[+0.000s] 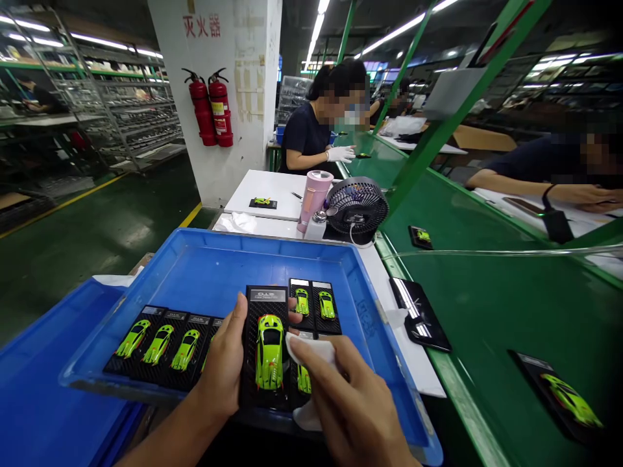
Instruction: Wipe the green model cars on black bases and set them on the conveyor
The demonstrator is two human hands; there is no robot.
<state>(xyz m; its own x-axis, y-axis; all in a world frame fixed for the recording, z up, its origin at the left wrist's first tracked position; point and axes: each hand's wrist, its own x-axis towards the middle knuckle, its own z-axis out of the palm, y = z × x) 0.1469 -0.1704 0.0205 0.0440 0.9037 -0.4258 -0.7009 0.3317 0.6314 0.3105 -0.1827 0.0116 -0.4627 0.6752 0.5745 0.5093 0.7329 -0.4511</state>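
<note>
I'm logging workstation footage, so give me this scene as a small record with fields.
Left hand: holds a black base bearing a green model car
Right hand: pinches a white cloth beside that car
Blue tray: more such cars, on both sides
Beyond tray: pink tumbler, black fan
Right: green work surface
Background: gloved person, two red extinguishers

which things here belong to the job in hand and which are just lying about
Likely the job: held model car, white cloth, blue tray, model cars in tray
Probably just about: pink tumbler, black fan, fire extinguishers
</note>
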